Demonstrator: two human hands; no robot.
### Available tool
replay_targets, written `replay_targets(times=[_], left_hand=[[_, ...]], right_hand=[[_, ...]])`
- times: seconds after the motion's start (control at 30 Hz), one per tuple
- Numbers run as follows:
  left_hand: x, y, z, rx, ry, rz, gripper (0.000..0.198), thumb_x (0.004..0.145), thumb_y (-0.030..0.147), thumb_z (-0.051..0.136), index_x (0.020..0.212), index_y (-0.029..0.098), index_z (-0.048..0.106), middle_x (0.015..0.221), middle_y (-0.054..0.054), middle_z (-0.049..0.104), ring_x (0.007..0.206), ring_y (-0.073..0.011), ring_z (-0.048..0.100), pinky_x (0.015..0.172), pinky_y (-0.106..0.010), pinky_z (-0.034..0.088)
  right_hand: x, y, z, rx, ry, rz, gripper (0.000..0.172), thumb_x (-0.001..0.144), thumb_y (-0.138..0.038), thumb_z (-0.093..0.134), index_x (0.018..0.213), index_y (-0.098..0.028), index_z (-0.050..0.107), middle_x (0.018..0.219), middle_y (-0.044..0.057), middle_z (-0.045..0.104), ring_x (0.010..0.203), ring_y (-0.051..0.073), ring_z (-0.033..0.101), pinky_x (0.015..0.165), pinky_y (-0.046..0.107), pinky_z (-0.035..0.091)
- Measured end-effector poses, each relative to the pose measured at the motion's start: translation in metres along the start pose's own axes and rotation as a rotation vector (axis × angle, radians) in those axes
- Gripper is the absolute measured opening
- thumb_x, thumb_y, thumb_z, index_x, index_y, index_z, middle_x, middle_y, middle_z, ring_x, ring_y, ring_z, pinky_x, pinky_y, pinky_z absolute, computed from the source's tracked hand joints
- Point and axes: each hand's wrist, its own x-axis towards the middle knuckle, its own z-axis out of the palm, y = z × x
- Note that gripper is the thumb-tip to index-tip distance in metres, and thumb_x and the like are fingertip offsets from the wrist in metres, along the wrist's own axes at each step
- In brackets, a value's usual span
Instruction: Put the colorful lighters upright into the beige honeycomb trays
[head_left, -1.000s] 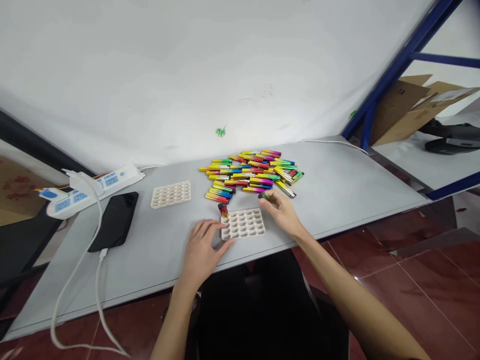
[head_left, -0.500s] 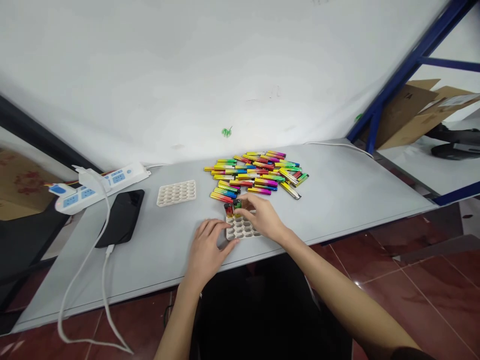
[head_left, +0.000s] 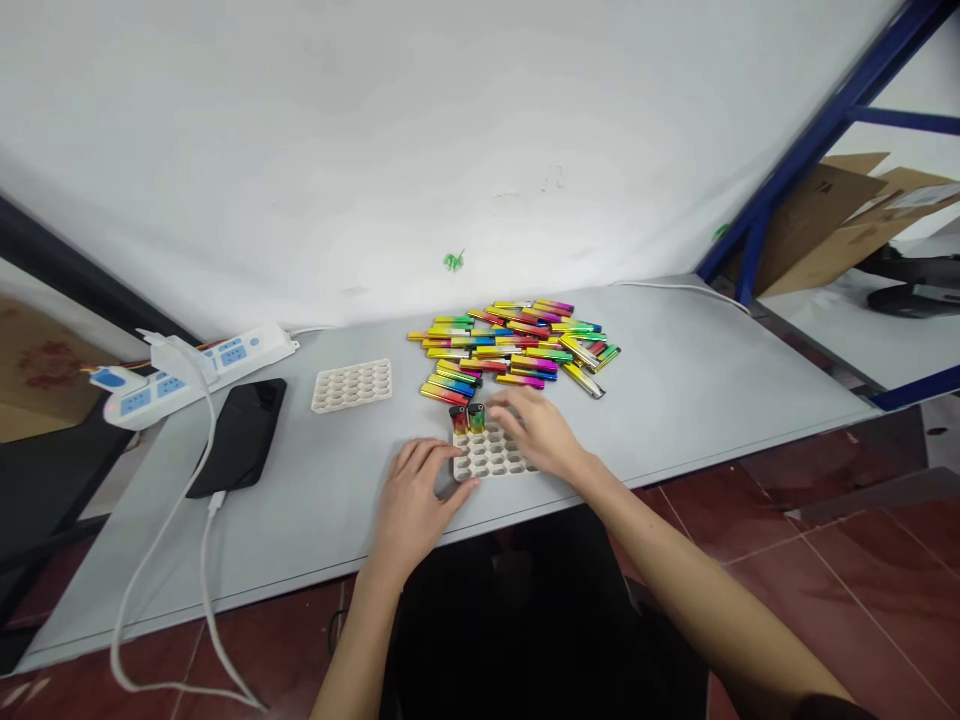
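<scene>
A white honeycomb tray (head_left: pixel 487 462) lies near the table's front edge. Two lighters with black tops, one red (head_left: pixel 459 420) and one green (head_left: pixel 476 418), stand upright in its back left holes. My left hand (head_left: pixel 414 490) grips the tray's left front corner, thumb along the front edge and fingers at the left side. Over the tray's right part is my right hand (head_left: pixel 540 430), its fingers loosely curled and apart, nothing visible in them; it hides some of the holes. Just behind the tray lies a loose pile of shiny multicoloured lighters (head_left: pixel 514 350).
A second white honeycomb tray (head_left: pixel 352 386) lies to the left. Beyond it are a black phone (head_left: pixel 238 438) on a white cable (head_left: pixel 206 560) and a power strip (head_left: pixel 202 372). A white wall (head_left: pixel 375 180) backs the table; a blue frame (head_left: pixel 795 150) and cardboard boxes (head_left: pixel 817 225) are at right.
My right hand has let go of the green lighter and moved slightly right, away from it. My left hand stays at the tray's corner.
</scene>
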Motion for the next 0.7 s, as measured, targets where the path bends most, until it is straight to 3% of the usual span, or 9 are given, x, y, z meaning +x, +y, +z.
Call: replay_targets(times=[0.13,0.33,0.43,0.53,0.63,0.7], left_hand=[[-0.001,0.0,0.0,0.007,-0.017,-0.016,0.026,0.088,0.04,0.068,0.108,0.025,0.062,0.112,-0.005,0.066,0.11,-0.0266,0.056,0.096,-0.045,0.047],[-0.001,-0.003,0.002,0.017,-0.001,-0.007,0.027,0.087,0.04,0.068,0.109,0.026,0.062,0.112,-0.006,0.066,0.111,-0.0282,0.056,0.097,-0.046,0.047],[-0.001,-0.003,0.002,0.028,-0.004,-0.005,0.026,0.087,0.04,0.068,0.109,0.025,0.062,0.113,-0.006,0.066,0.113,-0.0284,0.055,0.098,-0.046,0.047],[-0.001,-0.002,0.002,0.021,-0.001,-0.004,0.027,0.087,0.04,0.068,0.108,0.025,0.062,0.112,-0.006,0.066,0.11,-0.0271,0.056,0.097,-0.044,0.047],[-0.001,-0.001,0.002,0.017,0.0,-0.012,0.028,0.087,0.04,0.068,0.109,0.025,0.062,0.112,-0.005,0.065,0.109,-0.0266,0.056,0.097,-0.044,0.047],[-0.001,0.0,0.002,0.02,-0.002,-0.02,0.028,0.088,0.04,0.068,0.11,0.025,0.062,0.112,-0.005,0.065,0.109,-0.0265,0.056,0.096,-0.044,0.047]], right_hand=[[-0.001,0.031,-0.011,-0.34,0.169,0.17,0.03,0.099,-0.034,0.046,0.111,-0.018,0.068,0.106,0.015,0.066,0.099,0.031,0.055,0.089,0.045,0.043],[-0.023,0.054,-0.016,-0.427,0.105,0.243,0.027,0.094,-0.035,0.052,0.108,-0.018,0.068,0.106,0.016,0.061,0.104,0.034,0.053,0.089,0.049,0.043],[-0.027,0.053,-0.023,-0.229,0.132,0.251,0.021,0.091,-0.037,0.057,0.1,-0.02,0.066,0.106,0.013,0.062,0.107,0.032,0.054,0.094,0.048,0.043],[-0.019,0.047,-0.034,0.145,0.232,0.297,0.021,0.088,-0.043,0.061,0.092,-0.022,0.059,0.105,0.009,0.065,0.104,0.027,0.059,0.092,0.043,0.045],[-0.006,0.039,-0.039,0.607,0.315,0.347,0.027,0.09,-0.049,0.057,0.092,-0.025,0.045,0.088,0.002,0.066,0.081,0.019,0.064,0.075,0.035,0.05],[0.0,0.035,-0.035,0.807,0.316,0.38,0.031,0.09,-0.051,0.056,0.096,-0.027,0.038,0.071,-0.005,0.06,0.056,0.014,0.056,0.055,0.027,0.045]])
